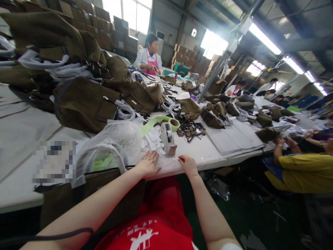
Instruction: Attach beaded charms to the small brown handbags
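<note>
My left hand (148, 164) lies flat near the front edge of the white table (200, 149), fingers apart and holding nothing. At the same edge, a little to the right, my right hand (188, 165) has its fingers curled together; anything between them is too small to make out. Between and beyond the hands stands a grey tape dispenser (168, 140). White strips (154, 139) are piled just behind my left hand. A roll of light green tape (173, 124) sits behind the dispenser, beside a heap of dark chains and tags (191, 130).
Brown bags (85, 100) are heaped at the left. Another brown bag (91, 198) hangs over the front edge by my left arm. Grey sheets (234, 137) lie at the right. People work across the table and at far right.
</note>
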Demonstrator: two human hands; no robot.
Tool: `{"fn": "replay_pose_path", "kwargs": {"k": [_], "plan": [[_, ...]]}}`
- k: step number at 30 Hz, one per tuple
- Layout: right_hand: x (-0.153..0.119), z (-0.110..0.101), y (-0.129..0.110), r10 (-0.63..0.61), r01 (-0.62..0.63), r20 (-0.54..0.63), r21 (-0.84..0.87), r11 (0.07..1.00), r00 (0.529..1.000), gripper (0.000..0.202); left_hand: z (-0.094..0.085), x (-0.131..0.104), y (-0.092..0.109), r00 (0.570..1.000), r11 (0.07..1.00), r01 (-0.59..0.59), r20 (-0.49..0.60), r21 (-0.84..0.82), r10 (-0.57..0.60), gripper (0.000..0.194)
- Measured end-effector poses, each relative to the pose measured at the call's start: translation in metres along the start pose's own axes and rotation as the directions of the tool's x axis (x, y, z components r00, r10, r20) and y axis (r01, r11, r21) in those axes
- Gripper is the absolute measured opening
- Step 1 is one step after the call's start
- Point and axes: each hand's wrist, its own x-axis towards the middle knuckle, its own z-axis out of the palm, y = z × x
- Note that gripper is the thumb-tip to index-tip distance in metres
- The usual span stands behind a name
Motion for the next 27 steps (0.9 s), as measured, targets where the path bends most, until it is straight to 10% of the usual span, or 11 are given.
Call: {"fn": "replay_pose_path", "kwargs": {"k": [8, 12, 16, 20, 23, 27], "plan": [[-0.016, -0.049, 0.032, 0.017, -0.048, -0.332, -0.084, 0.995, 0.943, 0.029, 0.005, -0.001, -0.004, 0.999, 1.000, -0.005, -0.033, -0.027, 0.004, 0.079], [-0.041, -0.081, 0.033, -0.084, 0.119, -0.392, 0.065, 0.991, 0.916, 0.026, -0.009, -0.013, 0.004, 0.985, 0.999, 0.012, -0.172, -0.033, -0.017, 0.077], [-0.074, -0.086, -0.018, -0.329, 0.357, -0.162, 0.192, 0.914, 0.930, 0.024, -0.039, -0.053, 0.036, 0.820, 0.976, -0.216, -0.538, 0.021, 0.193, 0.076], [-0.098, -0.088, -0.057, -0.477, 0.474, -0.100, 0.404, 0.782, 0.873, 0.021, -0.058, -0.091, 0.060, 0.878, 0.905, -0.403, -0.334, -0.133, 0.342, 0.057], [-0.097, -0.093, -0.052, -0.452, 0.470, -0.158, 0.459, 0.754, 0.878, 0.018, -0.057, -0.111, 0.048, 0.960, 0.896, -0.278, -0.120, -0.346, 0.252, 0.027], [-0.085, -0.088, -0.043, -0.432, 0.430, -0.091, 0.407, 0.806, 0.897, 0.017, -0.055, -0.139, 0.021, 0.992, 0.899, -0.119, -0.011, -0.422, 0.127, 0.032]]}}
